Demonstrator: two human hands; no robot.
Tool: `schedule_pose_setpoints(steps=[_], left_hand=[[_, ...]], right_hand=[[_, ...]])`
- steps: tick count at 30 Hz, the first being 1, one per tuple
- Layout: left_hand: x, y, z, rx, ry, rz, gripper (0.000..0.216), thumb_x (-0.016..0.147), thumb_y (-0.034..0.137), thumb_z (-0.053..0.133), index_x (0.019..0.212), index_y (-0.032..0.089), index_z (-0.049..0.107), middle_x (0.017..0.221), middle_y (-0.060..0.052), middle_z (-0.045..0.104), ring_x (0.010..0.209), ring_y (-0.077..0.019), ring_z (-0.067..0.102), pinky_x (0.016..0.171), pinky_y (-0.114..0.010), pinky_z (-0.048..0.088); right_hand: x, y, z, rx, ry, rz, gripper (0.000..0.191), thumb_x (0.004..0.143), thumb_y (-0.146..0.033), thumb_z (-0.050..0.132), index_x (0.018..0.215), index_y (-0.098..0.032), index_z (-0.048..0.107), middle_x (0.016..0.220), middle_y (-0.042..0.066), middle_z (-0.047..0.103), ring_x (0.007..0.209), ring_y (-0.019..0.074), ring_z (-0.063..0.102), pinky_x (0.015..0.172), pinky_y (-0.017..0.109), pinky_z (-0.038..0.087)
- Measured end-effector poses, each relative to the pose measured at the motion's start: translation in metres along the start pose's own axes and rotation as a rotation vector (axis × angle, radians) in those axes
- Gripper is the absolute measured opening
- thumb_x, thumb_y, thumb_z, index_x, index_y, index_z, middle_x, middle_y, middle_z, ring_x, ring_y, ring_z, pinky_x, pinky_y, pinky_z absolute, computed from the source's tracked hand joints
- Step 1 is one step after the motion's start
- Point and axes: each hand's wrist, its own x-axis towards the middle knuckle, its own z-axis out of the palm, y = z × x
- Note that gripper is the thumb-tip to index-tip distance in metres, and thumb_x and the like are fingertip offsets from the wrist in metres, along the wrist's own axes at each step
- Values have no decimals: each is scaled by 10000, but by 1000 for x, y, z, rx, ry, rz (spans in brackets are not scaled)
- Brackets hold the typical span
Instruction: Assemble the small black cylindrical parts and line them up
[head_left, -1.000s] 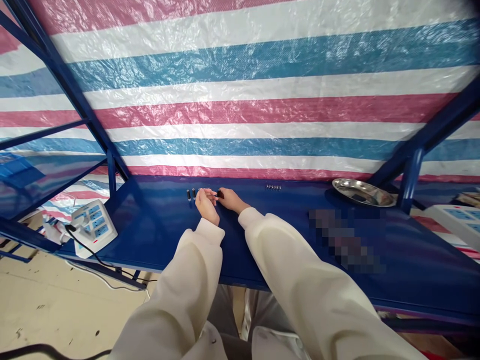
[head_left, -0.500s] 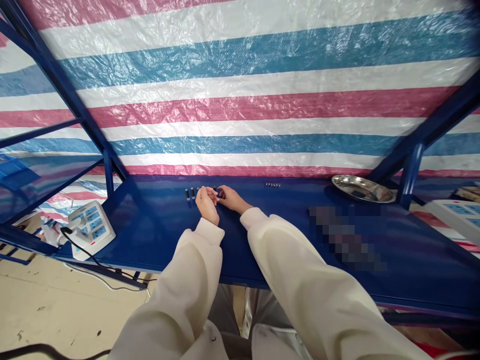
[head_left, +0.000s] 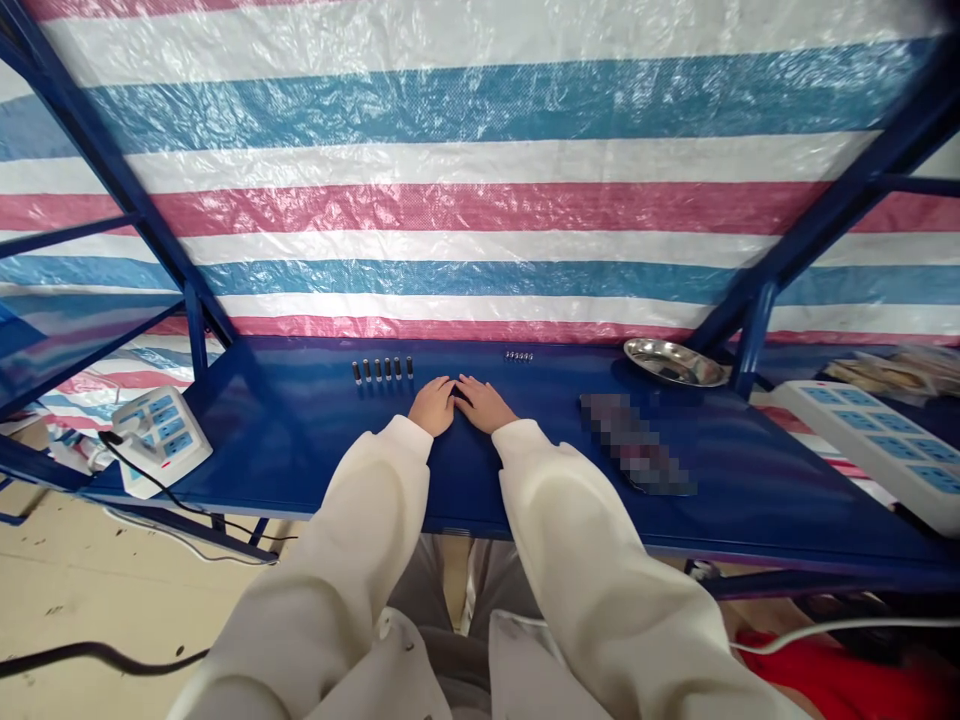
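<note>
My left hand lies palm down on the blue table, fingers stretched out, with nothing held. Beside it my right hand rests flat in the same way, the fingertips of the two close together. Beyond my left hand, to its left, several small black cylinders with pale ends stand in a row. A tight row of several small shiny metal pieces sits past my right hand near the table's back edge; their kind is too small to make out.
An oval steel tray lies at the back right. Nearer is a pixelated dark object. White power strips stand at the left and right. Blue frame posts and a striped plastic sheet bound the table.
Both hands have left the black cylinders, moved toward me and flattened on the table. The row of cylinders is now fully visible. The view has shifted to the right.
</note>
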Motion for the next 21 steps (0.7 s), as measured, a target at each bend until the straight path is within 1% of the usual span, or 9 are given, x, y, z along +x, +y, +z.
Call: schedule_pose_setpoints(steps=[2,4,9,12,18,21], left_hand=[[0,-2,2,52,-58,-24,393,839,119,420,1212,101,544,1344,-156,487,1278,-248,420,1090,-416,306],[0,-4,3,78,-80,-29,410,855,135,403,1245,108,527,1362,-152,470,1289,-257,408,1089,-441,302],[0,-6,2,89,-74,-6,416,860,152,409,1258,147,531,1358,-143,475,1280,-257,422,1081,-465,311],[0,-7,2,86,-70,-5,419,854,148,419,1257,145,535,1354,-145,479,1277,-260,426,1079,-463,318],[1,-6,2,111,-87,-7,421,858,154,411,1262,125,528,1361,-147,470,1278,-262,425,1082,-449,321],[1,-7,2,113,-83,-3,422,856,152,409,1260,137,530,1358,-140,476,1276,-257,427,1080,-448,324]], right_hand=[[0,-2,-1,-8,-3,7,461,921,-282,345,1374,-214,398,1471,87,319,1369,210,255,1106,480,189],[1,-3,-2,-6,-9,11,464,921,-266,334,1377,-202,395,1471,86,317,1372,203,247,1110,467,189],[2,-2,-3,16,-4,3,464,911,-259,354,1369,-213,410,1464,93,328,1365,209,265,1102,489,193],[3,-1,-3,21,4,-7,460,907,-260,367,1363,-225,419,1457,93,341,1361,213,276,1096,497,201],[3,-3,-4,20,-4,7,456,908,-252,379,1358,-203,425,1460,94,337,1365,203,267,1104,476,194],[2,-4,-5,23,-7,14,453,908,-251,386,1356,-201,429,1458,100,342,1365,204,268,1105,475,193]])
